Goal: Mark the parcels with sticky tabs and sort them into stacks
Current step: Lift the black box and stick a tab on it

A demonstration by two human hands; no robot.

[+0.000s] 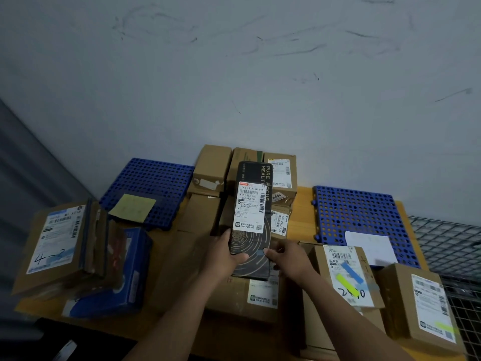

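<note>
Maybe a third done: both the left hand [229,252] and right hand [282,252] grip the untabbed black box [251,217] dead center, two tabbed parcels [348,277] sit at 4 o'clock, and plain boxes [210,168] wait at 12.

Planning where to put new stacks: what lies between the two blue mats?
In the head view, a cluster of brown boxes stands between the left mat and the right mat, with the hand-held black parcel in front of them.

Dim, bluish light; soft blur, bowed wide-angle edges.
</note>
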